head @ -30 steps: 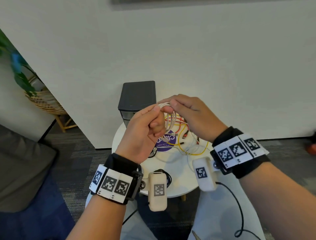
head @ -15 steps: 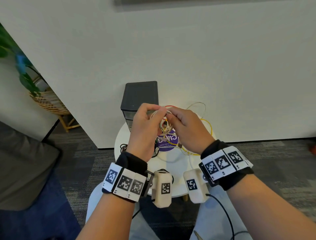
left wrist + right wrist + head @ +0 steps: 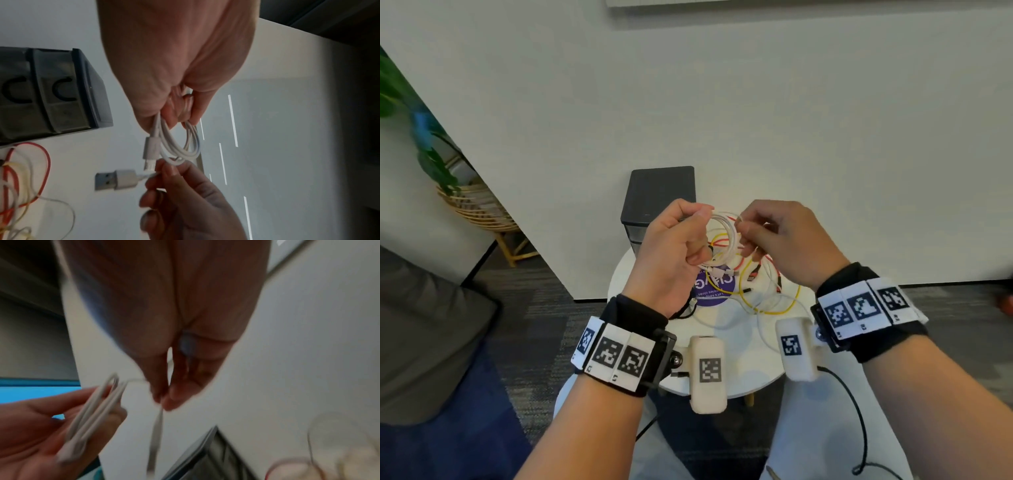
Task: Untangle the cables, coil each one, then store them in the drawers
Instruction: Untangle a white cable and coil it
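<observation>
Left hand (image 3: 671, 253): centre of the head view, raised above the table, fingers curled round a white cable (image 3: 722, 240) wound into a small coil; its looped strands hang below the fingers in the left wrist view
Right hand (image 3: 784, 240): right of centre, just beside the left, thumb and fingertips pinching the free end of the same cable close to the coil
USB plug (image 3: 115, 180): lower centre of the left wrist view, sticking out left from the right hand's pinch; a second, smaller connector hangs from the coil just above it
Right wrist view: blurred, so the pinch seems narrow, on a thin strand
Loose cables (image 3: 763, 291): below and behind the hands, a tangle of yellow, red and white lying on the round white table (image 3: 739, 377), partly over a purple sticker (image 3: 714, 291)
Drawer unit (image 3: 659, 195): dark, upper centre, at the table's far edge against the wall, drawers closed
Plant basket (image 3: 479, 209): far left
</observation>
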{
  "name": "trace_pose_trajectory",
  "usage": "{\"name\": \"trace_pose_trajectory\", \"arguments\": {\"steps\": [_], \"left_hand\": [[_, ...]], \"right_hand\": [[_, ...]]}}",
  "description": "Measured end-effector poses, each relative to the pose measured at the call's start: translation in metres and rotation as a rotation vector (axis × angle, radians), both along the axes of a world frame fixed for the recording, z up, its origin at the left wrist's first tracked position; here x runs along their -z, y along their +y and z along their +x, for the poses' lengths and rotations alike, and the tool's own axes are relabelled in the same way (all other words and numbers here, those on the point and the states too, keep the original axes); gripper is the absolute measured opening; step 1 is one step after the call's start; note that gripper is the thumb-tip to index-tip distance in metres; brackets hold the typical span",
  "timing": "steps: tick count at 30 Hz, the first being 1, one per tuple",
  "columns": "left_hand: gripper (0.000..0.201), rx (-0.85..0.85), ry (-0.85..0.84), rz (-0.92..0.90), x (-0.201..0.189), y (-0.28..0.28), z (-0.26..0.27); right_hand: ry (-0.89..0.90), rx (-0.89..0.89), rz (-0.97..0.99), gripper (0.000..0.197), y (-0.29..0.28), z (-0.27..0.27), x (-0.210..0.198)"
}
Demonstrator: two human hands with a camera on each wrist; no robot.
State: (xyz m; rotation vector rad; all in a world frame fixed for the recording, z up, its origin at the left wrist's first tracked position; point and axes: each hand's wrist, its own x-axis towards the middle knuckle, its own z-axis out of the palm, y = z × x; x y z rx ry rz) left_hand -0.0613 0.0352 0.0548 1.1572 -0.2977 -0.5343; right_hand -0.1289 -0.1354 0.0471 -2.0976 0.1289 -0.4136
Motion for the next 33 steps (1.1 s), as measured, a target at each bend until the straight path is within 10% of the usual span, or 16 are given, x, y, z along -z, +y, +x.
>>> {"name": "trace_pose_trajectory", "arguments": {"steps": [4, 16, 22, 33], "left_hand": [[0.017, 0.017, -0.020, 0.025, -0.001, 0.001, 0.000], [0.008, -0.015, -0.039, 0.019, -0.003, 0.000, 0.003], [0.012, -0.033, -0.061, 0.030, -0.003, -0.003, 0.005], [0.023, 0.122, 0.270, -0.347, -0.014, -0.002, 0.007]], "right_hand": [[-0.066, 0.025, 0.435, 0.018, 0.009, 0.005, 0.001], [0.138, -0.107, 0.819, 0.031, 0.026, 0.000, 0.006], [-0.024, -0.023, 0.214, 0.008, 0.021, -0.003, -0.008], [-0.059, -0.050, 0.308, 0.038, 0.024, 0.000, -0.023]]}}
